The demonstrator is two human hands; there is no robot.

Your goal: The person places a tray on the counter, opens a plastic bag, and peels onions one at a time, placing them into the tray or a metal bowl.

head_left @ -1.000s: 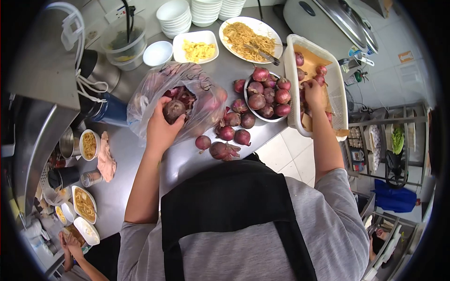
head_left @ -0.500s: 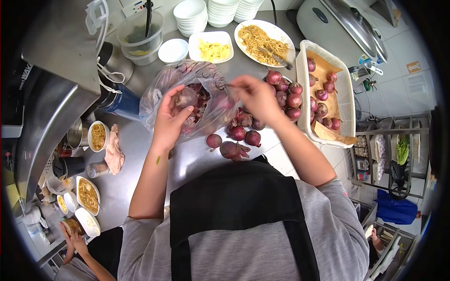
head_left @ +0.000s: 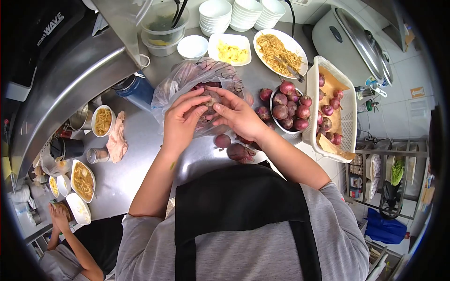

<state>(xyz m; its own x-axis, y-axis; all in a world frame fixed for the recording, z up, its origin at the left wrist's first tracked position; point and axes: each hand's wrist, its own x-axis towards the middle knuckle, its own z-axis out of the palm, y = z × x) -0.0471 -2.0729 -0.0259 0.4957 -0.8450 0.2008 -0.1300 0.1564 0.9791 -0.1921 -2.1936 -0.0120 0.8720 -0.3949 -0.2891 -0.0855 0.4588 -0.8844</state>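
Note:
Both of my hands meet over the clear plastic bag [head_left: 171,86], which holds red onions and loose skins. My left hand [head_left: 185,122] and my right hand [head_left: 241,117] are closed around a red onion [head_left: 213,99], fingertips on its papery skin. Below my right wrist, a loose red onion [head_left: 222,141] and another with ragged, peeling skin [head_left: 240,152] lie on the steel counter; more are partly hidden under the arm. To the right of my right hand, a metal bowl [head_left: 294,132] is heaped with red onions.
A white basket [head_left: 349,100] lined with brown paper holds several onions at the right. Behind the bag stand a plate of noodles [head_left: 280,50], a dish of yellow pieces [head_left: 230,52] and stacked white bowls [head_left: 215,14]. A pink cloth [head_left: 117,140] lies left. Another person's hands [head_left: 58,216] show lower left.
My right hand has moved left from beside the bag and joined my left hand on the onion. The whole view has shifted, so the counter items appear further right.

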